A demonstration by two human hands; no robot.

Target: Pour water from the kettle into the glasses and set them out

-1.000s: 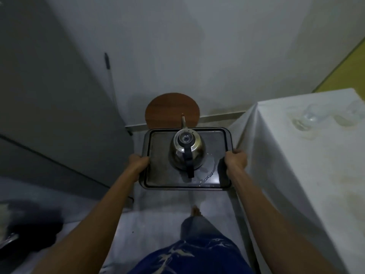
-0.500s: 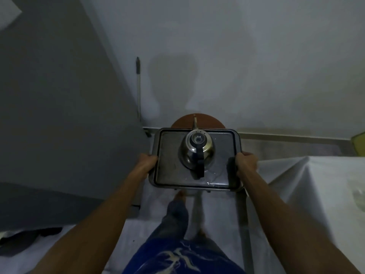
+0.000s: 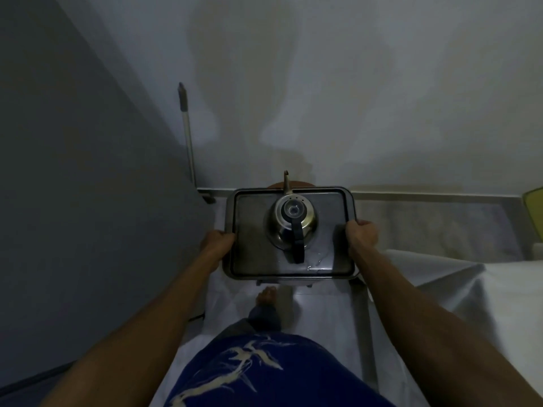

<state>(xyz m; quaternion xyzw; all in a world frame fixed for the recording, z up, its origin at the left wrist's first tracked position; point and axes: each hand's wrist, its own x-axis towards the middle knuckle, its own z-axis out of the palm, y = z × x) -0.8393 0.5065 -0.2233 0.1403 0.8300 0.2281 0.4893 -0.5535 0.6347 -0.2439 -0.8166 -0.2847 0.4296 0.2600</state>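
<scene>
Two hands grip a tray [image 3: 249,259] by its short edges: left hand [image 3: 216,241] on the left rim, right hand [image 3: 360,235] on the right. The kettle [image 3: 292,227] stands upright mid-tray, spout pointing away, above a stool [image 3: 293,184].

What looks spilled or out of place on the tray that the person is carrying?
Some water lies spilled on the tray, near the kettle handle, toward the right hand. The kettle itself stands upright, and the left hand grips the opposite edge.
</scene>
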